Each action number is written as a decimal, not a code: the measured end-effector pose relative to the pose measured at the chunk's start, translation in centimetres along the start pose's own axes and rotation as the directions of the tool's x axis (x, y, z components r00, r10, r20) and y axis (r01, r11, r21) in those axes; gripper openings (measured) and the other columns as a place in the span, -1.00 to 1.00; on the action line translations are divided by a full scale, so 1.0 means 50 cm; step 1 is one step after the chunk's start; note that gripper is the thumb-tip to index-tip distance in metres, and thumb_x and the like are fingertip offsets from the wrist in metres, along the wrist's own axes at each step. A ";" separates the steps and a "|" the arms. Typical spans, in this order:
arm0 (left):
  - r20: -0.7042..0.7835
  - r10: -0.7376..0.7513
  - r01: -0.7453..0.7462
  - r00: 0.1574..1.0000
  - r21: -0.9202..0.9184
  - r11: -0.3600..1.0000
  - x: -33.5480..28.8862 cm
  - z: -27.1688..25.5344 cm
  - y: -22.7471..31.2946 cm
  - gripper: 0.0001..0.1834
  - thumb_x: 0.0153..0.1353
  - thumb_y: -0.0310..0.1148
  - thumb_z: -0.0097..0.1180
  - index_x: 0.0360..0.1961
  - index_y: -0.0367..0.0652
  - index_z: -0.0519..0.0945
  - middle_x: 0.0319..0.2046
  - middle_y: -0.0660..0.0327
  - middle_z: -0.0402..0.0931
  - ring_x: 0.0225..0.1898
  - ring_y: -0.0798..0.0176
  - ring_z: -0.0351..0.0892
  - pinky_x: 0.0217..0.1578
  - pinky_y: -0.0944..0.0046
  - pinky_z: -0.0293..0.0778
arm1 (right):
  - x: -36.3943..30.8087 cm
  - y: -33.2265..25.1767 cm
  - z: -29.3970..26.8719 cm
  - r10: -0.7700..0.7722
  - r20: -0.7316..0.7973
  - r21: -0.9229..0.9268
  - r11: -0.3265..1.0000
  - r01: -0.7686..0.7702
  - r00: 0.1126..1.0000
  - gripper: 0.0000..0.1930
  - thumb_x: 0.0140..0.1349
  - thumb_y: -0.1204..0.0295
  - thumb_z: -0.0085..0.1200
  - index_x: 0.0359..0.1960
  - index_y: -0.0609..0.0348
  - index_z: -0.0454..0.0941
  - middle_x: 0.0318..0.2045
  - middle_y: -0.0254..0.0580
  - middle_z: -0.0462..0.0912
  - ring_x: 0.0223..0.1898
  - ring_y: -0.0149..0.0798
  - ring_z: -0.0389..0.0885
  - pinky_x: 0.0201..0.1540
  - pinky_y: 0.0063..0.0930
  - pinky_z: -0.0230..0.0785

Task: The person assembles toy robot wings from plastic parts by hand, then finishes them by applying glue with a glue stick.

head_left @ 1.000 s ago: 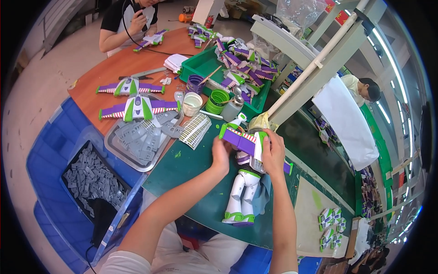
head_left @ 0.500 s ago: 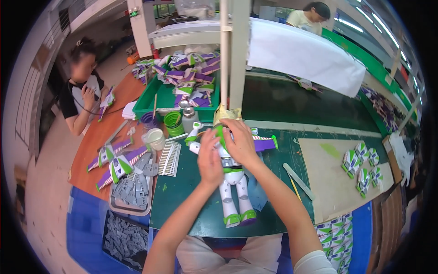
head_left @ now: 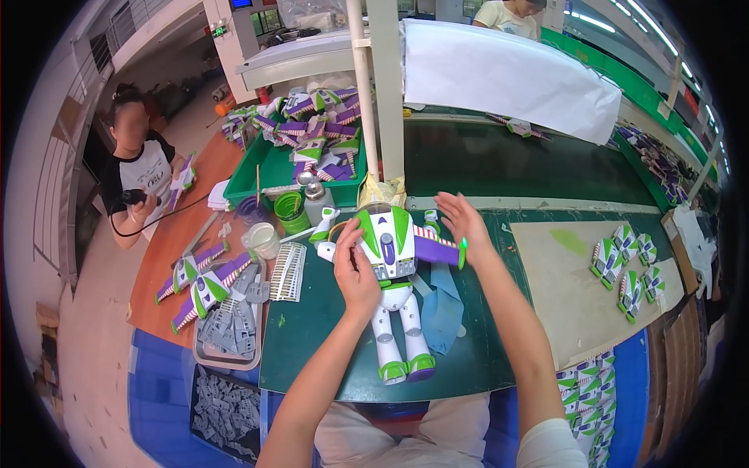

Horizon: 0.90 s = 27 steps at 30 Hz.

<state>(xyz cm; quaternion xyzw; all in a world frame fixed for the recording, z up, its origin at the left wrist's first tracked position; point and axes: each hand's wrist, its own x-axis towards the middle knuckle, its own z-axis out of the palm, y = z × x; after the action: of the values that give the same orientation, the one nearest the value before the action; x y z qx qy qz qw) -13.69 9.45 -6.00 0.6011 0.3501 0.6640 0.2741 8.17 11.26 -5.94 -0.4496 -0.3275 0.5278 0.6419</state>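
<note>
A white, green and purple toy space figure (head_left: pixel 394 312) lies on the dark green table, legs toward me. On its upper body sits a winged pack (head_left: pixel 388 246); a striped purple wing (head_left: pixel 437 248) sticks out to the right, its green tip glowing. My left hand (head_left: pixel 357 273) rests against the pack's left side, fingers extended and slightly bent, covering whatever is on that side. My right hand (head_left: pixel 466 232) is held open just beyond the right wing tip, palm toward the toy, with nothing in its fingers. A blue cloth (head_left: pixel 442 312) lies right of the legs.
A green bin (head_left: pixel 269 175) heaped with winged packs stands at the back left, near cups (head_left: pixel 292 210) and a metal bottle (head_left: pixel 317 204). Grey parts fill a tray (head_left: pixel 226 360) on the left. Cardboard (head_left: pixel 538 269) holds several packs. Another person (head_left: pixel 140 171) works at the left.
My right hand has lifted off the pack and swung right, past the wing. My left hand has shifted left to the pack's side. The pack's middle now shows.
</note>
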 end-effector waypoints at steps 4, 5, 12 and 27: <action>-0.010 0.108 -0.108 0.994 0.034 0.994 0.004 0.016 -0.005 -0.76 0.20 -0.62 -0.26 -0.14 -0.33 0.39 0.03 -0.01 0.38 0.07 0.06 0.35 0.08 0.21 0.24 | -0.137 0.042 0.129 -0.540 -0.088 -0.086 0.841 0.533 0.837 -0.62 0.34 0.23 -0.31 0.04 0.19 0.33 0.14 -0.10 0.31 0.21 -0.20 0.19 0.26 -0.35 -0.09; -0.010 0.029 -0.030 1.000 -0.094 0.995 0.001 0.021 -0.004 -0.74 0.19 -0.59 -0.23 -0.09 -0.32 0.37 0.09 -0.03 0.28 0.13 0.03 0.27 0.14 0.18 0.15 | -0.134 0.054 0.159 -0.643 -0.087 -0.247 0.754 0.609 0.761 -0.65 0.34 0.27 -0.30 0.02 0.23 0.33 0.11 -0.07 0.31 0.17 -0.18 0.23 0.23 -0.37 -0.03; -0.020 -0.130 0.127 0.991 0.414 0.901 -0.048 -0.013 -0.020 -0.55 0.31 -0.25 -0.23 0.12 -0.32 0.28 0.15 0.03 0.15 0.20 0.12 0.12 0.18 0.21 0.06 | -0.125 0.077 0.159 -0.439 -0.319 -0.237 0.895 0.378 0.840 -0.57 0.37 0.17 -0.34 0.05 0.26 0.30 -0.03 -0.10 0.37 0.01 -0.31 0.32 0.13 -0.50 0.07; 0.315 0.141 -0.049 0.939 -0.283 0.958 -0.364 -0.047 0.230 -0.38 0.14 -0.41 0.02 0.16 -0.27 0.04 0.06 -0.10 0.17 0.08 0.03 0.24 0.12 0.08 0.13 | -0.548 -0.029 0.049 -0.292 -0.050 -0.122 0.951 0.285 0.955 -0.54 0.28 0.38 -0.11 0.19 0.18 0.13 -0.10 -0.26 0.34 -0.07 -0.43 0.32 0.00 -0.58 0.17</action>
<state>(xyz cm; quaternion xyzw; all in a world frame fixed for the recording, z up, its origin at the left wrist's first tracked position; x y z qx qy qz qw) -13.05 -12.10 -8.00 0.6776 0.1754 0.6072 0.3761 0.26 -14.88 -2.15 -0.4502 -0.3973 0.3932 0.6963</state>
